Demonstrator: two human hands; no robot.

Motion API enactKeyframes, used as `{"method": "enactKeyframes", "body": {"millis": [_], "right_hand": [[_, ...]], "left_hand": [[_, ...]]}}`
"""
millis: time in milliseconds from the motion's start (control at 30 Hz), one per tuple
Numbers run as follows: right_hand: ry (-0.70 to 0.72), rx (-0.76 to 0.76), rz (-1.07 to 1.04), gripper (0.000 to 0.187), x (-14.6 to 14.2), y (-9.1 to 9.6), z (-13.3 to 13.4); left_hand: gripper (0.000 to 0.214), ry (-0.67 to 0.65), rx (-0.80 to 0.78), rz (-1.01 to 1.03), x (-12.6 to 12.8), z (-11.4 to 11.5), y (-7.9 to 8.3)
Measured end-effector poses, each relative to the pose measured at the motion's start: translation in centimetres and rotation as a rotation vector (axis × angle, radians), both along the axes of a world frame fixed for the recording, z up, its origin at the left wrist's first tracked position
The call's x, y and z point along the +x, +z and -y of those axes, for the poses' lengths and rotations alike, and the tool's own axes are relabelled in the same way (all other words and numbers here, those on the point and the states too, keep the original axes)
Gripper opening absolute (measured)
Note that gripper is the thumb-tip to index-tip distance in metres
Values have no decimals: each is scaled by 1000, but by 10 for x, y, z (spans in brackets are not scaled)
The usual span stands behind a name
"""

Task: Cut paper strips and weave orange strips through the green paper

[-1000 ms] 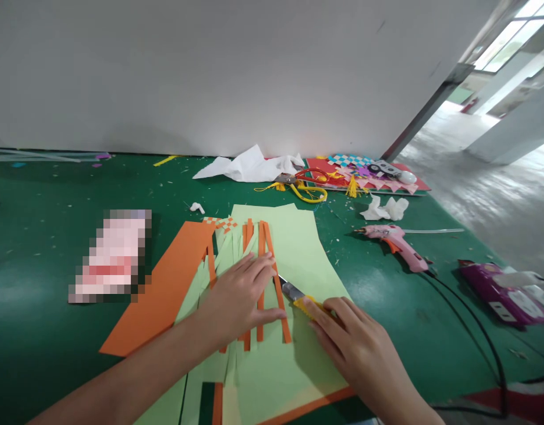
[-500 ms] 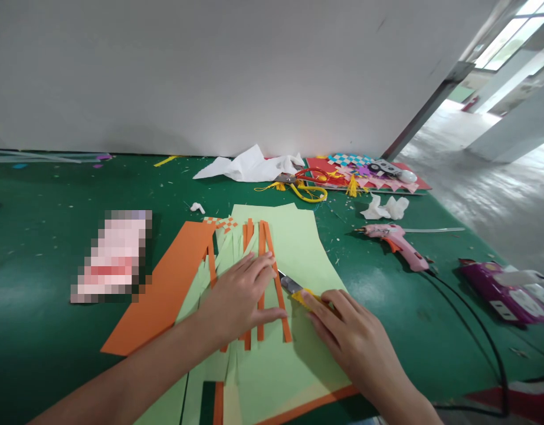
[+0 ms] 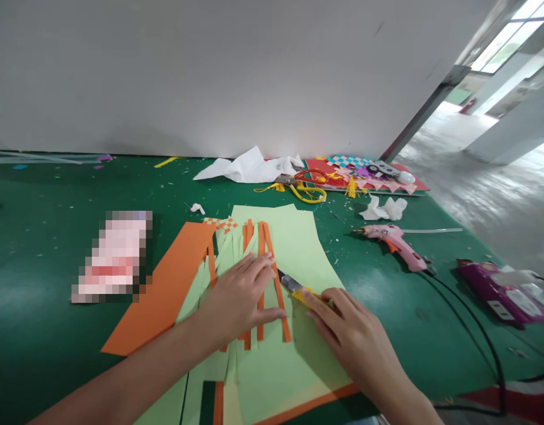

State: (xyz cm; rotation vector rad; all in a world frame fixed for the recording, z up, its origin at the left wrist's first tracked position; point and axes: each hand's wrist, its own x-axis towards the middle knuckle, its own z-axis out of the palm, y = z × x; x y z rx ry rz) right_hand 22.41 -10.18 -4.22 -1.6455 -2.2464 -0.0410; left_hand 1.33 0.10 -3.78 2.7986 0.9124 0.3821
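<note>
My right hand (image 3: 349, 330) grips a yellow utility knife (image 3: 298, 290). The knife's blade points up and left, its tip at the edge of a thin orange paper strip (image 3: 286, 321). My left hand (image 3: 245, 289) lies flat over several orange and pale green strips, its fingers stretched out and its thumb across the rightmost orange strip. Under both hands are light green paper sheets (image 3: 298, 236). An orange sheet (image 3: 166, 289) lies left of them, partly behind my left forearm. Small orange-and-white checkered woven pieces (image 3: 221, 224) rest at the top of the strips.
On the green table (image 3: 364, 265) a pink glue gun (image 3: 398, 245) and a purple power strip (image 3: 497, 289) lie right. Scissors (image 3: 307, 186), white tissue (image 3: 249, 165) and a red board (image 3: 316, 168) with paper pieces lie behind. A blurred pinkish object (image 3: 115, 257) is left. A grey panel (image 3: 210, 77) stands behind.
Hardly anything differs. Both hands and the knife hold the same place on the paper; the view has shifted very slightly.
</note>
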Motion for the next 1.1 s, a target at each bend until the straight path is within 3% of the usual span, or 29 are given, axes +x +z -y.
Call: {"method": "enactKeyframes", "body": {"millis": [433,633,900,967,1100], "right_hand": [[-10,52,24,29,0,0,-12],[6,59,36,30,-2,0,-7],[17,17,32,32,-3,-2,13],[18,8,33,32,-3,-3,15],[7,16,25,32,-3,-5,15]], "left_hand": [[58,-5,18,37,-1,0,0],[68,-55,74,100,-2,-2,-1],[30,-105,116,77,-2,1,0],[34,-100,90,63,-2,0,1],[62,-2,57,44,-2,-3,0]]}}
